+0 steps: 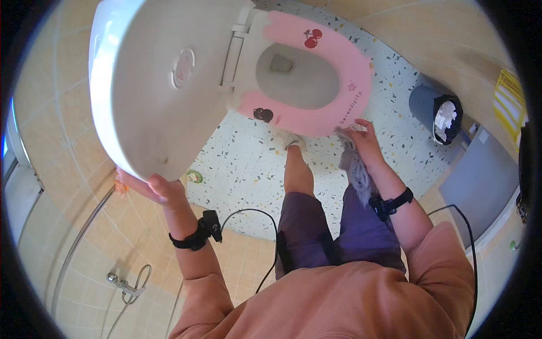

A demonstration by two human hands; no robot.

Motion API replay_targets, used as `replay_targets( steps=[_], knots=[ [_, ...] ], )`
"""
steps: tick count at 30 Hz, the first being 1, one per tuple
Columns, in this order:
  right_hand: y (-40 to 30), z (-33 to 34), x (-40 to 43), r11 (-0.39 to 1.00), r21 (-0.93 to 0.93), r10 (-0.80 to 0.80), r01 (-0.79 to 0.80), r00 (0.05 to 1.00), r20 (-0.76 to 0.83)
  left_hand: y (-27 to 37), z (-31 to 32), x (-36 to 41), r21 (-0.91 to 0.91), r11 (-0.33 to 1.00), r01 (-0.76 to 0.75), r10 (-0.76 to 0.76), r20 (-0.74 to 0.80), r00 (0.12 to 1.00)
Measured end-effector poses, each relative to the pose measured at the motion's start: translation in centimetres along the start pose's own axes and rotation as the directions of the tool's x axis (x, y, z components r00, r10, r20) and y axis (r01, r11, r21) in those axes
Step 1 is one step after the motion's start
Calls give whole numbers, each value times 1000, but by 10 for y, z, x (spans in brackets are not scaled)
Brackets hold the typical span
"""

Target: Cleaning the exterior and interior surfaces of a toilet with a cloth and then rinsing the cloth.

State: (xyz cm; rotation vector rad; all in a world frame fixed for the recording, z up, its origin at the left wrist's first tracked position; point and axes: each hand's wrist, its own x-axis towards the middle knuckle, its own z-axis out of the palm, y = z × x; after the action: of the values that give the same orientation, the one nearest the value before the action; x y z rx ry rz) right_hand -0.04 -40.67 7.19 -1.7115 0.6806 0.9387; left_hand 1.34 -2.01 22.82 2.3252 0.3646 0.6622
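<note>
My left hand (159, 188) grips the lower rim of the white toilet lid (139, 84), which is tilted up from its hinge. My right hand (363, 137) holds a grey cloth (358, 169) that hangs down from the fingers, right beside the front edge of the seat. A pink pad (355, 72) with printed cherries, a dark figure and lettering lies on the toilet seat. Inside the seat's opening, the toilet bowl (309, 80) is visible. Both wrists wear black straps with small devices.
A grey bin (427, 104) with a black liner and white paper stands at the right. Beyond it are a grey panel (482, 182) and a yellow rack (508, 106). A shower tap (127, 288) is on the left wall. A round green item (194, 176) lies on the speckled floor.
</note>
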Motion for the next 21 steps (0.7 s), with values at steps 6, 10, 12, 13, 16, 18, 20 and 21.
replay_targets(
  steps=[6, 10, 12, 13, 16, 18, 20, 21],
  knots=[
    [16, -31, 38, 911, 372, 221, -179, 973, -71, 35, 20, -24, 64, 998, -24, 23, 6, 1000],
    [14, -26, 59, 869, 460, 171, -180, 983, 63, 33, 19, -28, 126, 991, -47, 49, -10, 999],
    [19, -23, 68, 881, 440, 156, -172, 985, 73, 29, 14, -21, 166, 985, -46, 52, -34, 998],
    [22, -22, 72, 905, 398, 153, -153, 988, 33, 29, 13, -16, 172, 984, -38, 46, -42, 998],
    [20, -22, 68, 951, 283, 143, -122, 988, -53, 14, 7, -6, 146, 989, -17, 29, -82, 996],
    [19, -23, 61, 972, 208, 134, -112, 986, -97, 2, 4, -1, 76, 997, 31, -21, -130, 991],
    [22, -23, 57, 959, 274, 105, -66, 986, -131, 0, 1, 3, 88, 996, 22, -10, -127, 992],
    [25, -23, 57, 960, 270, 108, -69, 985, -133, -1, 1, 6, 94, 996, 5, 7, -124, 992]
  ],
)
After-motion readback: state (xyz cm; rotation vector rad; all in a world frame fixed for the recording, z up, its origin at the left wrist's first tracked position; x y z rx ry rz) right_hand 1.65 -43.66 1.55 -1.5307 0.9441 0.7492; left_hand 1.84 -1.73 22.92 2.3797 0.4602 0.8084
